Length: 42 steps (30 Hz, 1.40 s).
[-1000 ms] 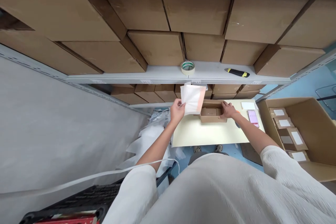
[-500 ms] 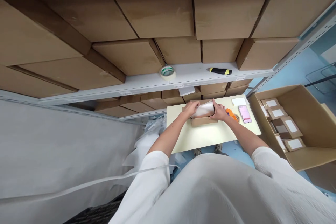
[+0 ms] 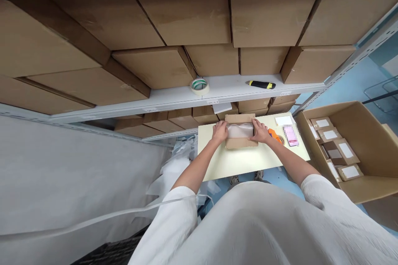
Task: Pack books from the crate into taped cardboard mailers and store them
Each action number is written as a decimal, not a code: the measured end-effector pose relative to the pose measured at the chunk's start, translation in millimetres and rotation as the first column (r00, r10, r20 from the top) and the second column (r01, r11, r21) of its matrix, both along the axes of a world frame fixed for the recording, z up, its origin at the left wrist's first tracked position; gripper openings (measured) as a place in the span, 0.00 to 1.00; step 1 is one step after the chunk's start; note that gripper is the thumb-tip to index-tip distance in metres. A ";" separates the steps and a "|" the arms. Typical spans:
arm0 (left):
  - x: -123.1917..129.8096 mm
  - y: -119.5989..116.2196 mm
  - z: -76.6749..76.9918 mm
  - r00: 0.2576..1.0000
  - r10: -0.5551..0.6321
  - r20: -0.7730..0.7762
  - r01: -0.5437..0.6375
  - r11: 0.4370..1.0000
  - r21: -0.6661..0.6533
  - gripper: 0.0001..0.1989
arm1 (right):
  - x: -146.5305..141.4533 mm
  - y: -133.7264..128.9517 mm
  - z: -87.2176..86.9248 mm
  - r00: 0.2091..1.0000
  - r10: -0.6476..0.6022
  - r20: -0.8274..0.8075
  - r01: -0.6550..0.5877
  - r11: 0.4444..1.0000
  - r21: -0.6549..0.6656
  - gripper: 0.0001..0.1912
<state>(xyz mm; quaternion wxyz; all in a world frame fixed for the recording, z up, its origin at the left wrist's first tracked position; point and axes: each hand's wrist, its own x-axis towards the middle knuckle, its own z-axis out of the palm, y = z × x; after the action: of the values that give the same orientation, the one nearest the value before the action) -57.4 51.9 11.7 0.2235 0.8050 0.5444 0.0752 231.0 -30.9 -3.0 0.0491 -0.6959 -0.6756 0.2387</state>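
Note:
A small open cardboard box (image 3: 241,143) lies on the pale yellow tabletop (image 3: 224,165), its flaps spread to the front and back. Inside it rests an item in whitish translucent wrapping (image 3: 239,131); what is under the wrapping is hidden. My left hand (image 3: 220,131) grips the box's left end, fingers curled at its edge. At the opposite end, my right hand (image 3: 260,131) holds the box wall between thumb and fingers. Just right of that hand are an orange tape dispenser (image 3: 273,134) and a roll of tape (image 3: 281,139).
A phone (image 3: 291,135) and a white card (image 3: 283,121) lie at the table's right. Beyond stands a large carton (image 3: 373,169) holding several labelled boxes (image 3: 344,150). The shelf (image 3: 230,85) ahead bears cartons, masking tape (image 3: 199,86) and a utility knife (image 3: 261,85). White wrapping sheets (image 3: 174,165) hang left.
The wrapped item now lies flatter inside the box. My left hand has moved from the wrapping to the box's left end, and the back flap shows upright or folded back.

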 end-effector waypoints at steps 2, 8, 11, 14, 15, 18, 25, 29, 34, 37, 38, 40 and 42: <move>-18.3 0.5 -5.9 0.992 0.114 0.045 -0.113 0.993 -0.018 0.24 | 4.0 -3.8 0.0 0.999 -0.038 -0.026 0.038 0.999 0.020 0.67; -48.1 -12.7 -30.7 0.872 0.449 0.194 -0.388 0.877 -0.283 0.29 | 13.6 -23.8 -7.9 0.951 -0.303 -0.066 0.307 0.948 0.082 0.48; -51.3 -18.3 -36.1 0.793 0.542 0.278 -0.422 0.818 -0.390 0.29 | 18.7 -28.7 -10.2 0.860 -0.450 -0.239 0.477 0.876 0.066 0.42; -50.3 -18.5 -32.9 0.718 0.569 0.401 -0.417 0.813 -0.407 0.28 | 22.3 -25.4 -7.3 0.726 -0.559 -0.400 0.616 0.788 0.017 0.36; -49.4 -17.8 -30.2 0.698 0.558 0.448 -0.392 0.822 -0.413 0.29 | 22.2 -22.9 -5.6 0.690 -0.572 -0.443 0.640 0.768 0.006 0.34; -47.4 -17.6 -20.9 0.708 0.438 0.554 -0.219 0.882 -0.417 0.31 | 17.0 -14.5 -1.5 0.629 -0.525 -0.572 0.623 0.782 -0.033 0.27; -57.4 -35.2 -18.1 0.951 -0.121 0.284 0.179 0.966 -0.188 0.37 | 7.4 -4.8 -5.7 0.828 -0.424 -0.367 0.469 0.882 0.038 0.25; -57.6 -42.6 -24.8 0.966 -0.182 0.181 0.210 0.967 -0.146 0.41 | 14.0 3.1 -11.5 0.856 -0.409 -0.317 0.435 0.900 0.012 0.35; -52.3 -44.1 -28.0 0.958 -0.113 0.265 0.170 0.964 -0.203 0.36 | 18.8 17.0 -13.0 0.807 -0.381 -0.450 0.390 0.917 -0.076 0.47; -46.9 -43.7 -26.2 0.932 -0.002 0.362 0.104 0.959 -0.263 0.28 | 17.2 22.3 -11.3 0.734 -0.388 -0.557 0.380 0.915 -0.137 0.47; -44.3 -43.3 -25.2 0.923 0.047 0.382 0.070 0.955 -0.287 0.26 | 16.3 23.1 -10.2 0.704 -0.397 -0.589 0.387 0.910 -0.152 0.46; -38.0 -42.2 -23.1 0.904 0.151 0.400 -0.013 0.945 -0.327 0.25 | 14.8 23.8 -7.3 0.650 -0.413 -0.637 0.397 0.900 -0.178 0.46; -30.9 -40.0 -21.7 0.888 0.242 0.391 -0.100 0.932 -0.350 0.25 | 13.8 23.7 -3.1 0.612 -0.415 -0.674 0.383 0.900 -0.206 0.49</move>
<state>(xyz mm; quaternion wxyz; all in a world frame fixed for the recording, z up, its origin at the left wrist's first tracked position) -88.3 11.9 -10.0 0.4573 0.6699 0.5565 0.1804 244.9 -7.3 -6.2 0.3397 -0.6849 -0.4281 0.4819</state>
